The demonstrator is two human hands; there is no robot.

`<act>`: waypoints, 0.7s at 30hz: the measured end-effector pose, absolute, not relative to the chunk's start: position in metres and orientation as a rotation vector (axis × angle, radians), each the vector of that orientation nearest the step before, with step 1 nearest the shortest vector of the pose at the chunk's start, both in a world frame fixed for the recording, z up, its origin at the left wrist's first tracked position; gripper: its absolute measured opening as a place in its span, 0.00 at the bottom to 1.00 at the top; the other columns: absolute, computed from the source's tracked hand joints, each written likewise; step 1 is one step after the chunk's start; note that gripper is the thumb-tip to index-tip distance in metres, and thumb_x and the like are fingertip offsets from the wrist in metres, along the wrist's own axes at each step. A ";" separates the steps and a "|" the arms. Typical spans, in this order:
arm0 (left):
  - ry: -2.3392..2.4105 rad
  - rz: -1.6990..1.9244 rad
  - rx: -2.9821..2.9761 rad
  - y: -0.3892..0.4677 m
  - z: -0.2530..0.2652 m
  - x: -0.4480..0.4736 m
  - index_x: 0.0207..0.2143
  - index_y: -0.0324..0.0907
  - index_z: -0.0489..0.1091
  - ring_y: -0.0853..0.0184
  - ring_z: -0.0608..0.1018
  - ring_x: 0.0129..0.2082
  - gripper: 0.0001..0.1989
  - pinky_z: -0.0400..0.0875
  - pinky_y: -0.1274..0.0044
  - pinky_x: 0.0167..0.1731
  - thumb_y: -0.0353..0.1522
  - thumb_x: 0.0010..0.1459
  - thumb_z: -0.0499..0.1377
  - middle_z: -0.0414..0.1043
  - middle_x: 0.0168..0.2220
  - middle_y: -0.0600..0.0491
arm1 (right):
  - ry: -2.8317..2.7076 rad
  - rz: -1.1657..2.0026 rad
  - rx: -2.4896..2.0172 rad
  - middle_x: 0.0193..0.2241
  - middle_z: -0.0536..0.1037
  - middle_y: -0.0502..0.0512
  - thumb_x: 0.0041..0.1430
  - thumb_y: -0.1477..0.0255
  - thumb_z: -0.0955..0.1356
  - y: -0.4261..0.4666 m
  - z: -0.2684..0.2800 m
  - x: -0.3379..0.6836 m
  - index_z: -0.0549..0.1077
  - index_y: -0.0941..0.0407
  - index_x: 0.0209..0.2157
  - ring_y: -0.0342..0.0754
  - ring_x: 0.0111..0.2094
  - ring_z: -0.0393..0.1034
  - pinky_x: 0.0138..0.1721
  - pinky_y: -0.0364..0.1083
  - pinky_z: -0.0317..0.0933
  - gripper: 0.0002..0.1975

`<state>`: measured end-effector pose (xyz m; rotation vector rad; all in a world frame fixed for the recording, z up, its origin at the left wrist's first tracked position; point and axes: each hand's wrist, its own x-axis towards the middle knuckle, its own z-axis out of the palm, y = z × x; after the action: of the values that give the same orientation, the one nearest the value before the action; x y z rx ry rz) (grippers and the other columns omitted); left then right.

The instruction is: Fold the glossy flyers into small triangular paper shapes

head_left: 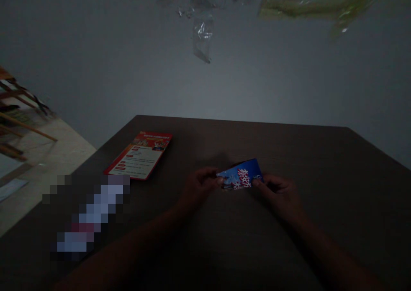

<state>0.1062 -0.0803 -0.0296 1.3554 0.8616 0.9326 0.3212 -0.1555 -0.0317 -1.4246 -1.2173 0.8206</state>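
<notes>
Between my two hands is a small blue card or packet with large white and red characters printed on it. It is held tilted above the dark table. My left hand pinches its left end, thumb on top. At the right end, my right hand grips it with the thumb over the face and the fingers curled behind. Whether it is a flat card or a thin packet I cannot tell. To the left of my hands lies a red and white printed leaflet or stack of leaflets.
The dark wooden table stands against a grey wall. A blurred-out pale item lies at the table's left side. Clear and yellowish tape clings to the wall. Wooden furniture stands on the floor at far left.
</notes>
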 end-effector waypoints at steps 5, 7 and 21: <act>0.960 0.923 1.428 -0.081 -0.030 0.107 0.27 0.37 0.74 0.74 0.70 0.23 0.11 0.62 0.84 0.24 0.38 0.48 0.62 0.70 0.21 0.56 | -1.199 0.799 -1.421 0.22 0.73 0.51 0.48 0.65 0.71 -0.153 -0.033 0.321 0.74 0.57 0.21 0.43 0.24 0.64 0.25 0.41 0.58 0.10; 0.944 0.928 1.426 -0.081 -0.030 0.108 0.25 0.37 0.75 0.74 0.71 0.23 0.10 0.63 0.84 0.25 0.36 0.48 0.63 0.71 0.21 0.56 | -1.150 0.812 -1.402 0.24 0.75 0.51 0.47 0.66 0.72 -0.153 -0.035 0.321 0.74 0.57 0.21 0.44 0.25 0.66 0.27 0.42 0.59 0.09; 0.929 0.928 1.255 -0.079 -0.034 0.108 0.28 0.38 0.76 0.69 0.76 0.28 0.09 0.69 0.81 0.31 0.33 0.42 0.66 0.77 0.27 0.54 | -1.063 0.919 -1.336 0.25 0.76 0.51 0.44 0.67 0.73 -0.150 -0.032 0.320 0.73 0.56 0.20 0.43 0.24 0.66 0.25 0.41 0.59 0.09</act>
<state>0.1083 -0.0792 -0.0338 1.2553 0.9294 0.9282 0.3204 -0.1497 -0.0325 -1.3360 -1.0633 0.9192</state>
